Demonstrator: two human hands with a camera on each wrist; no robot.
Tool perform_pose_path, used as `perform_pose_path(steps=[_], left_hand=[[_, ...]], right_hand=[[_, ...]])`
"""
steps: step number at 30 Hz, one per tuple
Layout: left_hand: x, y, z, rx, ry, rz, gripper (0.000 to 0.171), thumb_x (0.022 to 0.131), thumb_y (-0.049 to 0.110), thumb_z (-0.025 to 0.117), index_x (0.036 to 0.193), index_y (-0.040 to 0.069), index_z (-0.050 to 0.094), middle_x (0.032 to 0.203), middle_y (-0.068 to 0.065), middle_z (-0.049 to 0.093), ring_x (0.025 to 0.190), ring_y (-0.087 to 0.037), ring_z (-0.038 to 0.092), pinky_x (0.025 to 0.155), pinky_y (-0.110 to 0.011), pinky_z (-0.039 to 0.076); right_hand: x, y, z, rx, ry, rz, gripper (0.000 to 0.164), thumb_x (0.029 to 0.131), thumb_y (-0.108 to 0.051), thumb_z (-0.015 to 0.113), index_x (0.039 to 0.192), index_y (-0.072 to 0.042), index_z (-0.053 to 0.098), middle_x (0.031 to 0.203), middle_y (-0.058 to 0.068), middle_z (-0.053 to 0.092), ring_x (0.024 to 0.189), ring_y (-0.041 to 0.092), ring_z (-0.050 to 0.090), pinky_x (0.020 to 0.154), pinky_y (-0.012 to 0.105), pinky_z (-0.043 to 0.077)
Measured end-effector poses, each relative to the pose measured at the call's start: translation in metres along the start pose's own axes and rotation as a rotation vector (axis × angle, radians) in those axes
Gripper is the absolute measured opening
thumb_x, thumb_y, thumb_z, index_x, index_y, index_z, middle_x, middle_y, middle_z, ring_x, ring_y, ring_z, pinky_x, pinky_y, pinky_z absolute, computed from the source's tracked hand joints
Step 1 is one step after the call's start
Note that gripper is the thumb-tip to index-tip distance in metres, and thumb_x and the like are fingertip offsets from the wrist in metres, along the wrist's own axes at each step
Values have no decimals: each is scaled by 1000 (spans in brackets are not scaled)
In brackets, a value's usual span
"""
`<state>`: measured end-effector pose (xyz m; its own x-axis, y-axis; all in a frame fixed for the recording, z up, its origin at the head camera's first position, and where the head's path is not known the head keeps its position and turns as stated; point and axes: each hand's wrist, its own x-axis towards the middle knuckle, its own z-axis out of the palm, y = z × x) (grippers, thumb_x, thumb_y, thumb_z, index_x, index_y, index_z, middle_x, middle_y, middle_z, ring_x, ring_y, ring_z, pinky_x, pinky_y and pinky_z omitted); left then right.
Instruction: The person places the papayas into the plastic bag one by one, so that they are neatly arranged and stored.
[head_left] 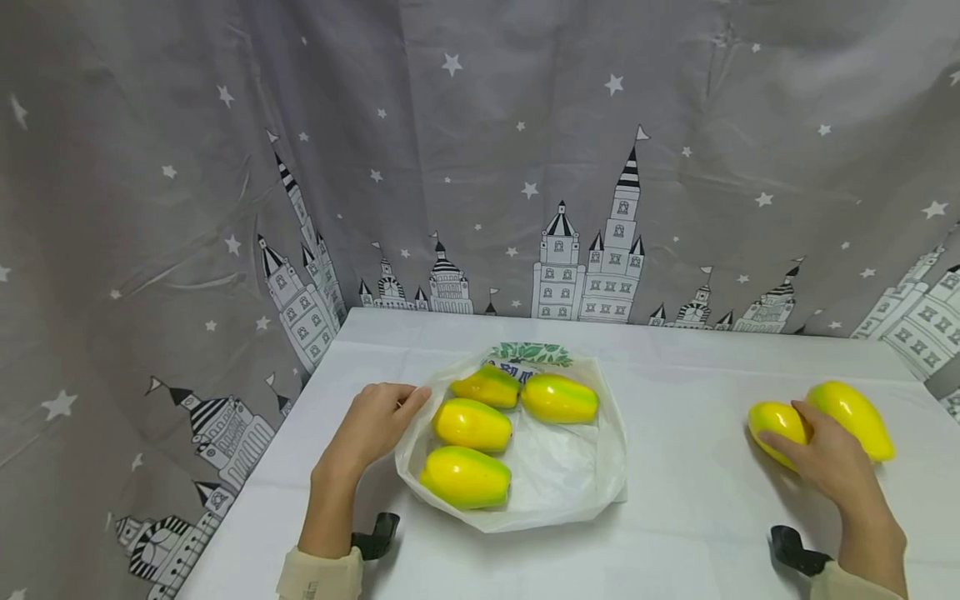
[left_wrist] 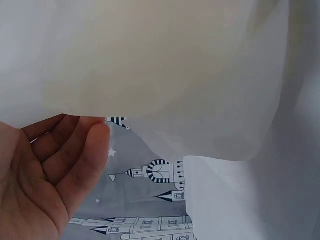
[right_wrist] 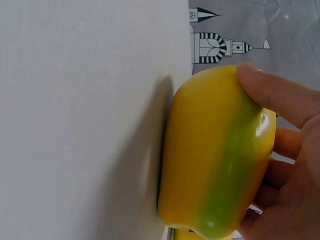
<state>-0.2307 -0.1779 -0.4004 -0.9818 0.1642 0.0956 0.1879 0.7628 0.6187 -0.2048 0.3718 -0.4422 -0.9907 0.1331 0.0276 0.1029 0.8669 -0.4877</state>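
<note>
A white plastic bag (head_left: 555,467) lies on the table with its mouth spread wide. Inside it are several glossy yellow-green papayas (head_left: 467,477), grouped at its left and back. My left hand (head_left: 381,421) pinches the bag's left rim between thumb and fingers; the left wrist view shows the thin bag wall (left_wrist: 150,60) above the fingertips. Off to the right, my right hand (head_left: 828,454) grips a papaya (right_wrist: 215,150), thumb on one side and fingers on the other, at or just above the tabletop. Right behind that hand lies another papaya (head_left: 855,417).
A white cloth (head_left: 690,517) covers the table. Behind and to the left hangs a grey curtain (head_left: 465,183) printed with stars and castles. Green leaves and lettering mark the back of the bag. Black wrist mounts (head_left: 378,533) sit beside both forearms.
</note>
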Motion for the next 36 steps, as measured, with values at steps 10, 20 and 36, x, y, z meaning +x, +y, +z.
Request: perform_pose_path(steps=[10,20,36], left_hand=[[0,0,-2,3,3,-8,35,102,29,56,118,2,71,94,-3,71,73,-14,60,77,-35,55],[0,0,-1,-1,4,-5,35,102,28,56,118,1,70,94,-4,71,73,-14,60,76,-35,55],[0,0,-1,12,9,2,35,102,29,55,118,2,71,98,-5,72,76,-15,61,78,-37,55]], right_hand=[[1,0,0,-6,-6,-1,86,95,-47,60,140,19,29,131,48,34,108,58,40,89,71,33],[1,-4,-1,-24,-19,-5,85,96,-46,61,139,20,30,130,47,35,109,59,40,90,72,33],[-4,-29,-4,-19,74,-112,81,95,-45,62,140,16,35,128,45,43,106,58,45,85,70,35]])
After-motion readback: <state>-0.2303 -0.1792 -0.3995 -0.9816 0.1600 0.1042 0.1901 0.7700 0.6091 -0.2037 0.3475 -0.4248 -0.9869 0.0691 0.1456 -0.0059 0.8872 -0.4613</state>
